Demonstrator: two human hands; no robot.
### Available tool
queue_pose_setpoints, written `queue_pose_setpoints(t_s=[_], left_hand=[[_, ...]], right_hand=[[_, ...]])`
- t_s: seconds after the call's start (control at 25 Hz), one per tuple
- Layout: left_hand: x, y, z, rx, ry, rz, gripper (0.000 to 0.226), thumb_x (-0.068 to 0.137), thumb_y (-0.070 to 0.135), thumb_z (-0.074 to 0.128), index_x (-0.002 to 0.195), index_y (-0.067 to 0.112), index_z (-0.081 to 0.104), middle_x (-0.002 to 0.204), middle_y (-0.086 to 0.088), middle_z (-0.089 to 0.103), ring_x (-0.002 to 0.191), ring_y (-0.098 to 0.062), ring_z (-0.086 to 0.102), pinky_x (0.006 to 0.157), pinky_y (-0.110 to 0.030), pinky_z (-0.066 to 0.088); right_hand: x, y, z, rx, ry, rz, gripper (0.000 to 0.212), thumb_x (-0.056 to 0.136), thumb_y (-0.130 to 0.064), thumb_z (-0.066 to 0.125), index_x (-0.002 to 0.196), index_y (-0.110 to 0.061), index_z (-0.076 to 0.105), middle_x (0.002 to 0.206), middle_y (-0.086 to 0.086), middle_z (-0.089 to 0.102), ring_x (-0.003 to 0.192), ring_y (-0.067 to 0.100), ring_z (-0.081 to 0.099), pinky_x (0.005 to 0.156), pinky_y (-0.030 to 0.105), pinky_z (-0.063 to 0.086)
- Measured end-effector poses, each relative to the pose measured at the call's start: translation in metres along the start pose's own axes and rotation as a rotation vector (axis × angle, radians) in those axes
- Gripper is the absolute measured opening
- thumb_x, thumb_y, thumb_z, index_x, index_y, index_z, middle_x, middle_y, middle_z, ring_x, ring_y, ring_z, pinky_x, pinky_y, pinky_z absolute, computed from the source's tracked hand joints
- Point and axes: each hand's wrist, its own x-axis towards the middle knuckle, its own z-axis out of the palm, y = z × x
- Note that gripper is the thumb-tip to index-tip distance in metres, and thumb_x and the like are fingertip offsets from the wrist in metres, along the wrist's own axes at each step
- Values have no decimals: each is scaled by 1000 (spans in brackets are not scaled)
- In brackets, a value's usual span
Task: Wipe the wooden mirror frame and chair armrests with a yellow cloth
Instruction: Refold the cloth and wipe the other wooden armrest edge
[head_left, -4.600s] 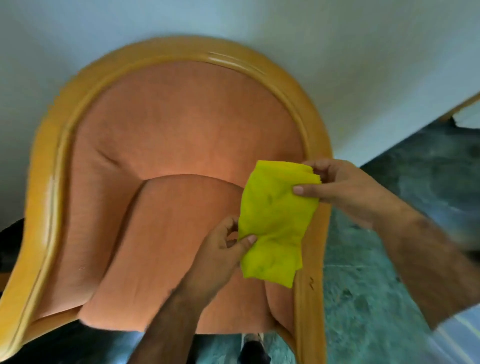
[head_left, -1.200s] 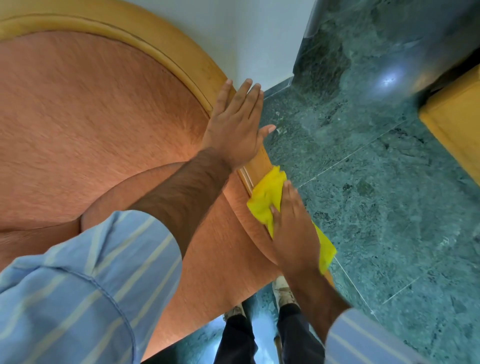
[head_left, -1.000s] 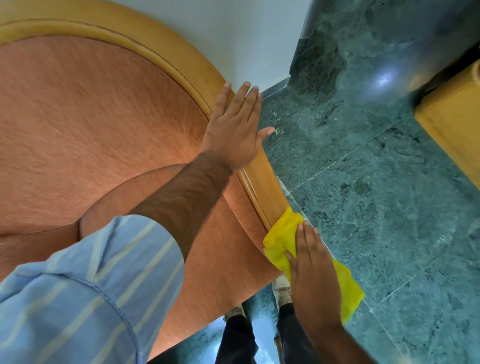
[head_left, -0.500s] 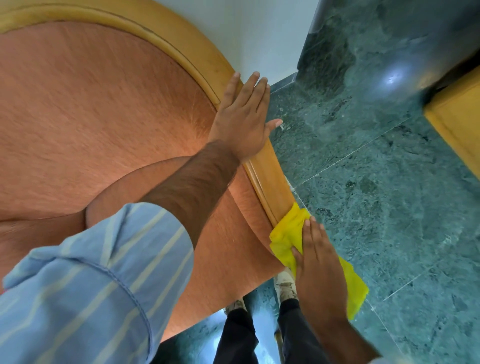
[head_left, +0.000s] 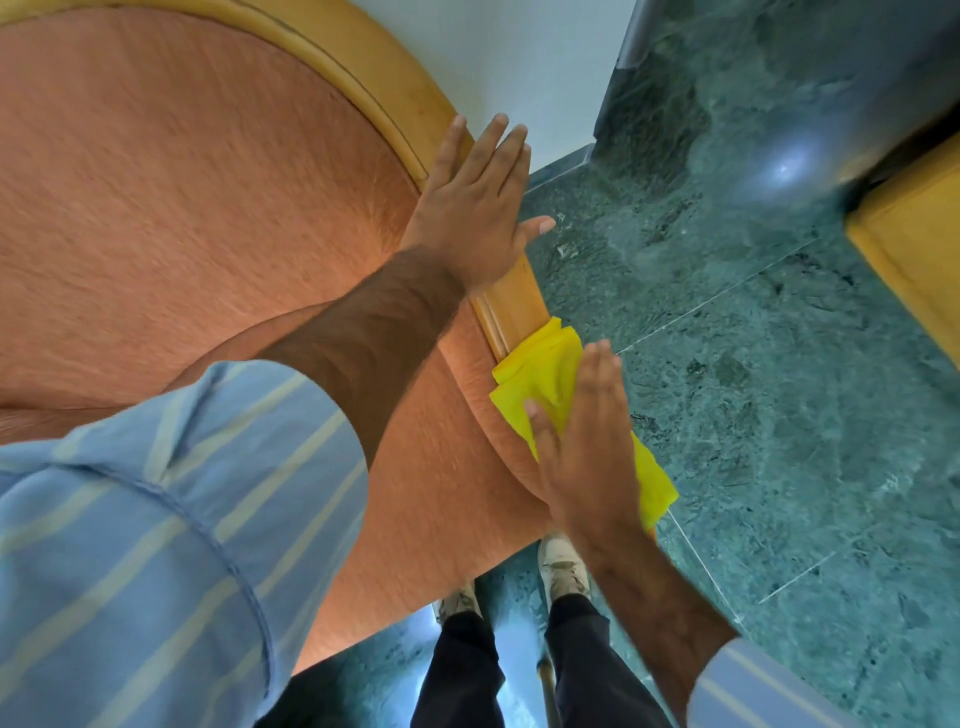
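Observation:
An orange upholstered chair (head_left: 171, 208) has a curved wooden rim; its right armrest (head_left: 511, 306) runs down the middle of the view. My left hand (head_left: 475, 208) lies flat on the upper part of that armrest, fingers straight and slightly spread. My right hand (head_left: 587, 441) presses a folded yellow cloth (head_left: 545, 374) flat against the lower part of the armrest, palm down with fingers extended. Part of the cloth sticks out beyond the hand on both sides. The armrest under the cloth is hidden.
Green marble floor (head_left: 779, 415) fills the right side. A white wall (head_left: 519, 62) stands behind the chair. A yellow wooden piece of furniture (head_left: 919, 260) juts in at the right edge. My legs and shoes (head_left: 561, 566) stand close to the chair's front.
My right hand slid the cloth down the armrest toward me, then back up a little in the last half second. My left hand stayed planted on the armrest.

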Motion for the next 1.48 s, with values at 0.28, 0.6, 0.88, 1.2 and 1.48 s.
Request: queue_pose_setpoints(t_s=[0.28,0.6,0.88,1.2,1.48], left_hand=[[-133,75,9,-970,68,-725,76,82,63,74,133,10,56,134,-13,58,127,-28,55,106,-43,48],[-122,98,10,-1707,-291,-1124,44,80,21,88,113,2,67,115,-19,73,98,-27,74,75,-42,66],[-155,10,-27,-1944,-319,-833,15,89,11,76,104,14,77,93,0,82,79,-11,77,61,-24,61],[-267,-127,-59,-1724,132,-1028,18,82,8,80,85,22,68,82,2,76,70,-10,72,61,-26,60],[-459,-152,-77,-1675,364,-1315,36,80,11,77,115,18,74,111,-7,81,102,-28,77,83,-41,63]], right_hand=[[4,92,-67,733,-515,672,85,58,-78,78,128,-31,69,139,1,69,129,28,62,118,61,38],[27,78,-86,711,-583,581,60,50,-28,94,105,-12,77,101,7,84,90,24,80,76,36,61],[41,13,-102,844,-1096,553,46,76,-6,83,121,-6,73,123,18,77,113,36,74,83,43,67],[68,-139,-18,828,-1098,227,45,69,-18,82,114,-11,78,121,11,79,110,26,76,86,35,65],[35,-287,65,687,-1365,1,43,72,-11,83,115,-16,78,123,8,78,114,23,74,89,39,64]])
